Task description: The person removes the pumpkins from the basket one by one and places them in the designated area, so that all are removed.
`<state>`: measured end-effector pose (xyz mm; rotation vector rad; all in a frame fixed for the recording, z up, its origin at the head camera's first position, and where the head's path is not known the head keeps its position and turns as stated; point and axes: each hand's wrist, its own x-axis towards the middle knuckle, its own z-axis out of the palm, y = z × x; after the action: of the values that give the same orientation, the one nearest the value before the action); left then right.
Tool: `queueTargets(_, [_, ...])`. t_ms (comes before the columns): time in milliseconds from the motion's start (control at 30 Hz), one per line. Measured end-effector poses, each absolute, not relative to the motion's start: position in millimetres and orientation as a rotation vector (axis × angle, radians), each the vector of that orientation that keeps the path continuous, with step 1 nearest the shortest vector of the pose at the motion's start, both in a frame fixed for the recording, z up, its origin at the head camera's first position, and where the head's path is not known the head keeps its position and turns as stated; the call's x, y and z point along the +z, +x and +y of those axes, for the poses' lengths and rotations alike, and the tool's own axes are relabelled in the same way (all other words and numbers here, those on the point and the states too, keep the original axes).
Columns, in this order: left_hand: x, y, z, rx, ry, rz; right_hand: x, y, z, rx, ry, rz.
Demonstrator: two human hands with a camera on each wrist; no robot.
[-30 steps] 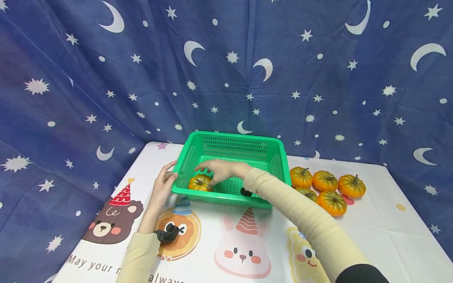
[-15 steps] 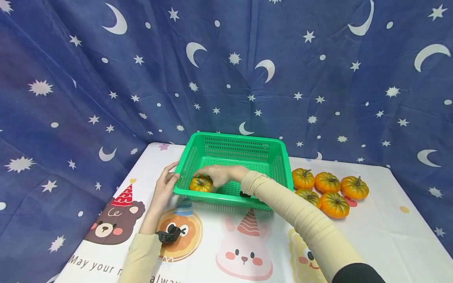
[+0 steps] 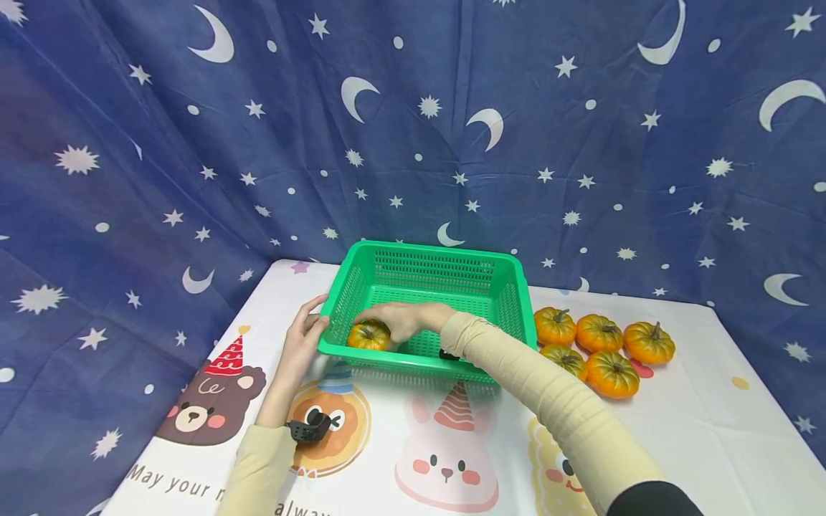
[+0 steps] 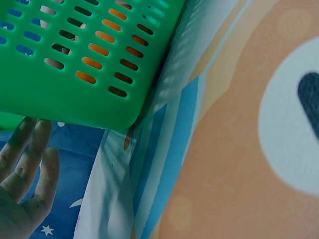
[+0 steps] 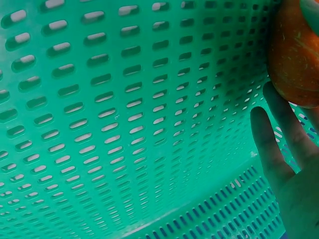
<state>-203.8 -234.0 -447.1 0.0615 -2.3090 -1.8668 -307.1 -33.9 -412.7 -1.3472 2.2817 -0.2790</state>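
Note:
A green plastic basket with slotted walls sits on the table. In its near left corner lies a small orange pumpkin. My right hand reaches into the basket and grips this pumpkin, fingers behind it and thumb at its right side. The right wrist view shows the pumpkin at the upper right, two fingers of the right hand extended below it. At the basket's left rim is my left hand. The left wrist view has the left hand with fairly straight fingertips against the basket's edge.
Several more pumpkins stand grouped on the table right of the basket. A white tablecloth printed with cartoon animals covers the table. Behind hangs a dark blue curtain with moons and stars. A black wrist device sits on the left forearm.
My right hand has closed in around the pumpkin in the basket; its fingers were spread above it before. The left hand stays at the basket's rim. The head view has shifted slightly.

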Motion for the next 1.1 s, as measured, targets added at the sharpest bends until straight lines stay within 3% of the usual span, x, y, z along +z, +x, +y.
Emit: queueTargets(1100, [-445.1, -203.1, -232.2, -1.856, 0.120, -2.347, -378.2, -311.6, -12.5, -0.326, -1.311, 2.372])
